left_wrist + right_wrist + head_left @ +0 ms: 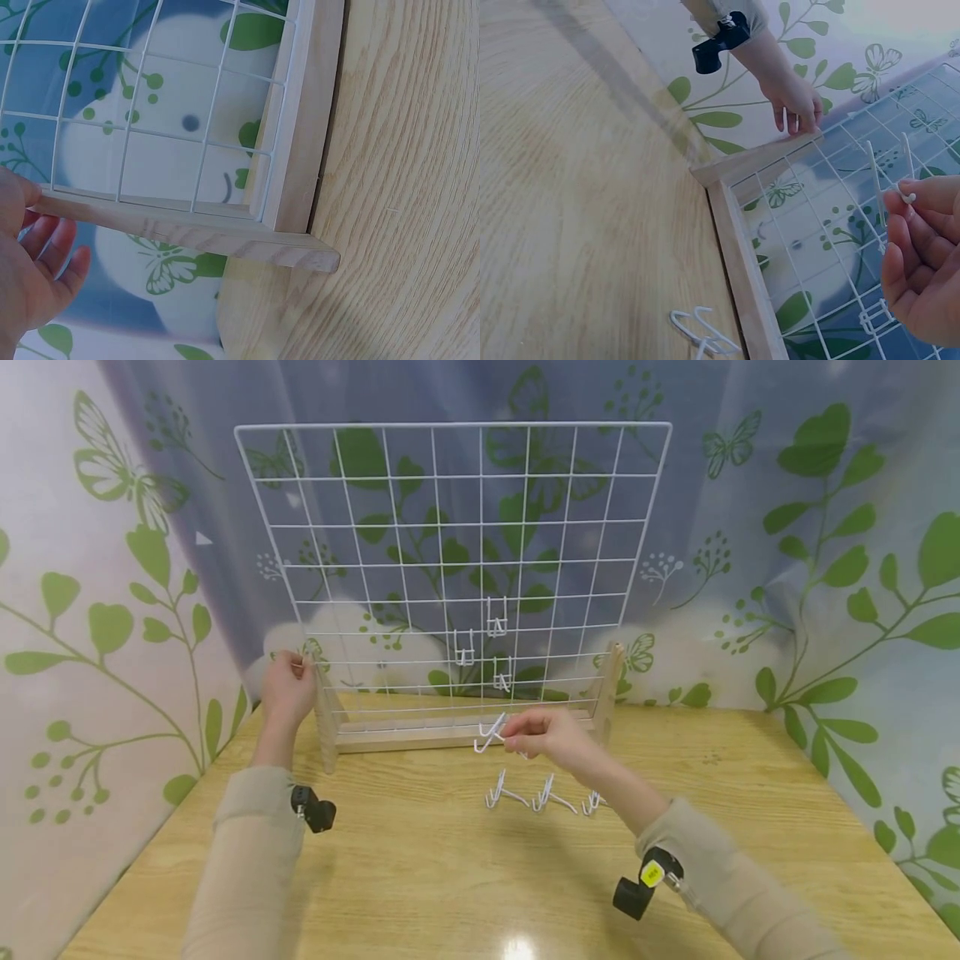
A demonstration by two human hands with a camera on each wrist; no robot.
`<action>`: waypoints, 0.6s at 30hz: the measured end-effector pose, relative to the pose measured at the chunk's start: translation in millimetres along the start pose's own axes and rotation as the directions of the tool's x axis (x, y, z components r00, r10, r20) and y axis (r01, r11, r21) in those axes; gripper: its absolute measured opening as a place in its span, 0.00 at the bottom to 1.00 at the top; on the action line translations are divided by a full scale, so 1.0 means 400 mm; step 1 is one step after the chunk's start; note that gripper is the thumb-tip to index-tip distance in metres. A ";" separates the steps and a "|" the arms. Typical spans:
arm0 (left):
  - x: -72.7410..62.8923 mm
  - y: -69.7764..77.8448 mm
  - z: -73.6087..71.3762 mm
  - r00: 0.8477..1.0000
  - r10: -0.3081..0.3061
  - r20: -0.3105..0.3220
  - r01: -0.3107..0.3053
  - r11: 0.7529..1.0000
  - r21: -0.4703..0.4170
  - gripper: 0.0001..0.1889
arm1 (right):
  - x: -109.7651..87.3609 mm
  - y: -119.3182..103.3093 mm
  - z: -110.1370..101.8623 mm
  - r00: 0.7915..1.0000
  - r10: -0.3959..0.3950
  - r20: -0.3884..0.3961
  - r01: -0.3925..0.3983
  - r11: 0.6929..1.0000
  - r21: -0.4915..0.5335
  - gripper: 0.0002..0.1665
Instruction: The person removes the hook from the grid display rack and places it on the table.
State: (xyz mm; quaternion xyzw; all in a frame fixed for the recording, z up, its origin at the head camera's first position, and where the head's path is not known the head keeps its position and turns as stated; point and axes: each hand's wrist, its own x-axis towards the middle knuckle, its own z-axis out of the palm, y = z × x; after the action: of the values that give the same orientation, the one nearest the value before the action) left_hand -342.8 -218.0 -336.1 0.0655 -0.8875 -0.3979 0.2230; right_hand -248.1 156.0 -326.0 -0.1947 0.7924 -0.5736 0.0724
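Observation:
A white wire grid panel (481, 475) stands upright in a pale wooden stand (405, 742). My left hand (291, 687) grips the top of the stand's left upright (180, 232) beside the grid's edge. With thumb and forefinger, my right hand (553, 741) pinches a white wire hook (491, 732) low in front of the grid. The right wrist view shows this hook's two parallel prongs (875, 176) pointing up past the fingertips. Three similar hooks hang on the grid: an upper hook (497, 625), a left hook (465, 656) and a lower hook (502, 681).
On the wooden table (405, 860), more white hooks (546, 795) lie in a row below my right hand, one partly hidden by the wrist. A curtain (840, 610) printed with leaves and butterflies surrounds the table at the back and sides.

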 end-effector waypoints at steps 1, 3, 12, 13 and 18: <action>-0.001 0.001 -0.001 1.000 -0.002 0.004 0.002 1.000 -0.001 0.16 | 0.000 0.004 0.004 1.000 -0.003 0.002 0.003 1.000 0.004 0.11; -0.003 0.004 -0.003 1.000 -0.007 0.009 0.007 1.000 -0.001 0.17 | 0.001 0.010 0.013 1.000 0.000 0.004 0.000 1.000 0.001 0.11; -0.008 0.013 -0.008 1.000 -0.006 0.002 0.006 1.000 0.000 0.17 | -0.001 0.049 0.061 0.999 0.016 0.043 -0.016 1.000 -0.001 0.12; -0.009 0.013 -0.008 1.000 -0.007 0.003 0.007 1.000 0.000 0.17 | -0.001 0.055 0.066 0.999 0.013 0.048 -0.013 1.000 0.000 0.12; -0.009 0.011 -0.006 1.000 -0.012 0.006 0.012 1.000 -0.002 0.17 | 0.002 0.080 0.093 0.999 0.011 0.050 -0.011 1.000 -0.002 0.11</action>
State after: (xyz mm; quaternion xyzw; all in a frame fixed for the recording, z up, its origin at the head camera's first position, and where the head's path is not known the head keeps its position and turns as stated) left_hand -338.3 -215.7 -332.9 0.0695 -0.8873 -0.4004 0.2181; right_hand -243.5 131.5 -368.1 -0.2049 0.7918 -0.5675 0.0950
